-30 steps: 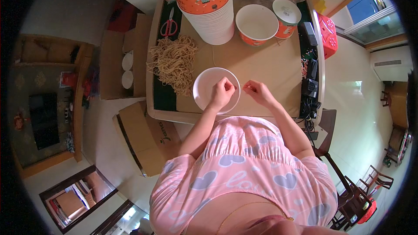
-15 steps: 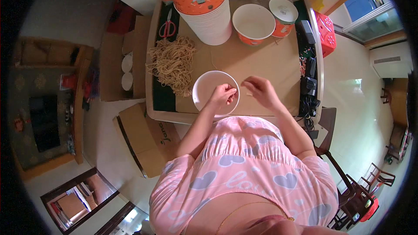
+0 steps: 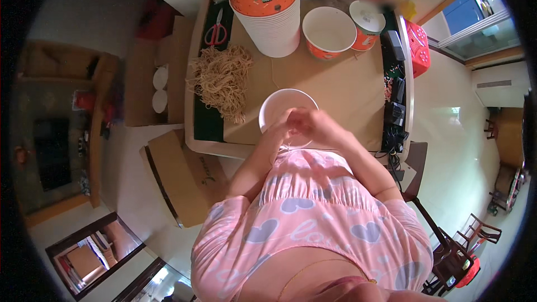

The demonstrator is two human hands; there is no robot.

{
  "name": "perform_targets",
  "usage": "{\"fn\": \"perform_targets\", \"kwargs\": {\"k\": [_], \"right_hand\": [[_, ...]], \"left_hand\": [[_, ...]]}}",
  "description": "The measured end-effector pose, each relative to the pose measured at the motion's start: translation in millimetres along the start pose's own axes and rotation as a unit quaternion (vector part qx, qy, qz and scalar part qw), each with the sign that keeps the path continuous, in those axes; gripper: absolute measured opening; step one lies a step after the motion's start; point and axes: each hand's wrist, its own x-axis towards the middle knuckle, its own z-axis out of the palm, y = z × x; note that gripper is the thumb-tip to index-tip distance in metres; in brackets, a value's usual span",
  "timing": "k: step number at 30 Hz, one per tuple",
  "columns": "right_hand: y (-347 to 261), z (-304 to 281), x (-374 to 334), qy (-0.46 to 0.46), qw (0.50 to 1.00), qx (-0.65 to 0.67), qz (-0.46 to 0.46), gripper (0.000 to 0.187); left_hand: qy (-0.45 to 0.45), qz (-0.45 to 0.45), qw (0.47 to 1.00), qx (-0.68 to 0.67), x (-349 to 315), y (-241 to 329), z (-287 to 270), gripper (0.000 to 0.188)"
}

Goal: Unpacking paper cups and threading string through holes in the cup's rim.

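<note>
My left hand (image 3: 283,128) and my right hand (image 3: 320,127) meet over a white bowl-like tub (image 3: 271,106) at the table's near edge. The left fingers are pinched together, and what they hold is too small to make out. A thin pale strand seems to hang below them. Motion smears the fingers of my right hand. Left of the tub lies a tangled heap of tan string (image 3: 221,81), with red-handled scissors (image 3: 216,31) beyond it. A loose piece of string (image 3: 274,72) lies on the cardboard behind the tub.
A tall stack of paper tubs (image 3: 271,31) stands at the back. Right of it are an open orange tub (image 3: 330,31) and a lidded one (image 3: 366,25). Black adapters and cables (image 3: 396,112) line the right edge. Cardboard boxes (image 3: 187,176) sit on the floor, left.
My right hand has moved left to meet my left hand over the tub. The view has shifted slightly, and the tub appears a little farther right.
</note>
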Motion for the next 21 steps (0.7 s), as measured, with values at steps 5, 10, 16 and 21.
{"fn": "perform_targets", "kwargs": {"k": [5, 10, 16, 21], "right_hand": [[51.5, -22.0, 2.0, 0.072, 0.970, -0.220, 0.079, 0.009], [65.0, -18.2, 2.0, 0.051, 0.960, -0.263, 0.087, 0.010], [57.0, -21.7, -3.4, -0.013, 0.936, -0.320, 0.142, 0.012], [56.1, -15.7, -8.7, -0.002, 0.927, -0.356, 0.118, 0.013]], "left_hand": [[0.079, 0.058, 0.987, 0.129, -1.5, 6.0, 18.6, 0.013], [0.106, 0.088, 0.982, 0.127, -4.4, 3.0, 21.1, 0.015], [0.104, 0.078, 0.986, 0.108, -2.4, 4.0, 20.1, 0.013], [0.080, 0.079, 0.984, 0.135, 1.2, 0.0, 21.6, 0.014]]}}
